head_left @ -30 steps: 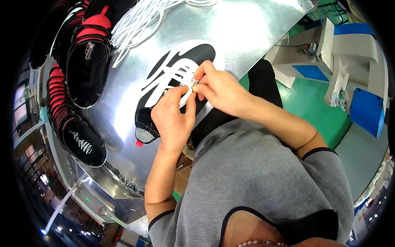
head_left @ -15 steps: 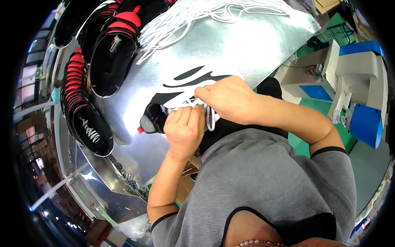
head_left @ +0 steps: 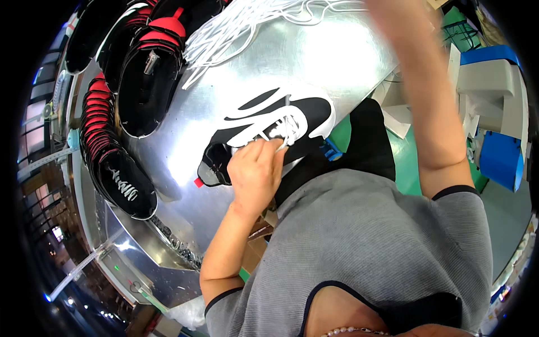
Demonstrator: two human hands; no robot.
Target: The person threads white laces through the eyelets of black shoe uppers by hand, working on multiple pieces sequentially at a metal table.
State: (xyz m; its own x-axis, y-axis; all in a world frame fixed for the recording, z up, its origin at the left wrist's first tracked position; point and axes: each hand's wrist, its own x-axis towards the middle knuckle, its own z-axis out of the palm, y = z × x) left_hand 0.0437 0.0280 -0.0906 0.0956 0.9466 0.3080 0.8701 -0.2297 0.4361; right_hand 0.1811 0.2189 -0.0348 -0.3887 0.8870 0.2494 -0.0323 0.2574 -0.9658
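A black and white shoe upper (head_left: 241,124) with a red tab lies on the metal table, its toe toward the right. White lace (head_left: 289,128) is threaded across its front opening. My left hand (head_left: 254,173) is closed on the near edge of the opening, with the fingertips beside the lace; exactly what lies under the fingers is hidden. Off to the upper right, my right hand (head_left: 396,19) is raised away from the upper near the picture's top edge. It is smeared by motion, so its fingers cannot be made out.
A heap of loose white laces (head_left: 241,39) covers the table's far side. Rows of nested black uppers with red linings (head_left: 120,180) stand along the left. The shiny metal table (head_left: 185,216) ends at a right edge, beyond which stands a white and blue machine (head_left: 488,84).
My right hand has left the lace and swung up and right toward the far edge. My left hand stays on the upper, whose toe and laced front now show.
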